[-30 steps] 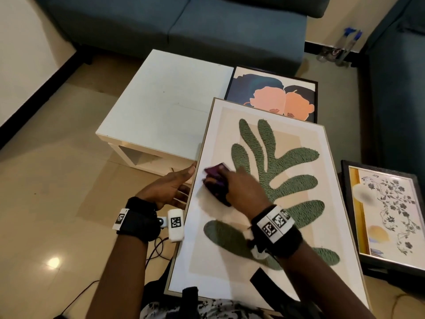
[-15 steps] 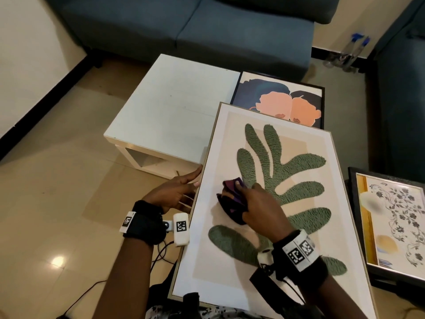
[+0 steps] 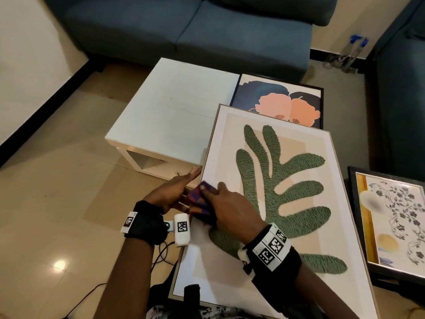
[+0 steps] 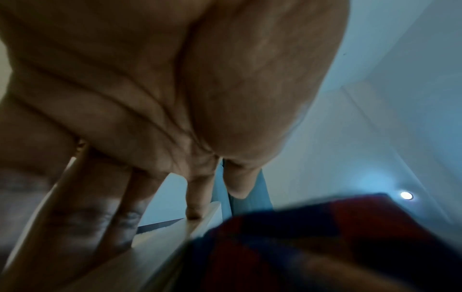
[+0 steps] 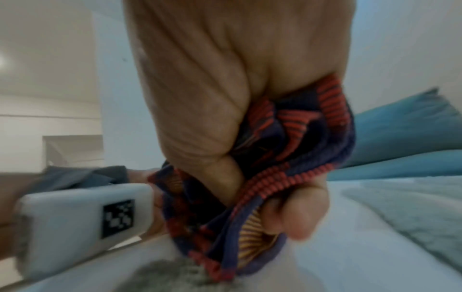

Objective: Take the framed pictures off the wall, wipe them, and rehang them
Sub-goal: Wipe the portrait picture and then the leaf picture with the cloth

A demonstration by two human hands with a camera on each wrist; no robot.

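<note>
Your right wrist view alone shows your right hand (image 5: 225, 118) bunching the ribbed red-and-navy cloth (image 5: 275, 158) at the leaf picture's (image 3: 299, 157) nine-o'clock edge; your left hand's (image 3: 172, 192) flat grip steadies the frame.

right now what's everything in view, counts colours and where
leaf picture: 1, green on cream, tilted in front, far end over the faces picture
faces picture: 1, navy and peach, on table
floral picture: 1, dark frame, right
table: 1, white, centre
cloth: 1, purple-red, on leaf picture's left edge
sofa: 1, blue, behind
bottles: blue caps, count unclear, far right floor
left hand: fingers straight, at frame's left edge
right hand: grips cloth
</note>
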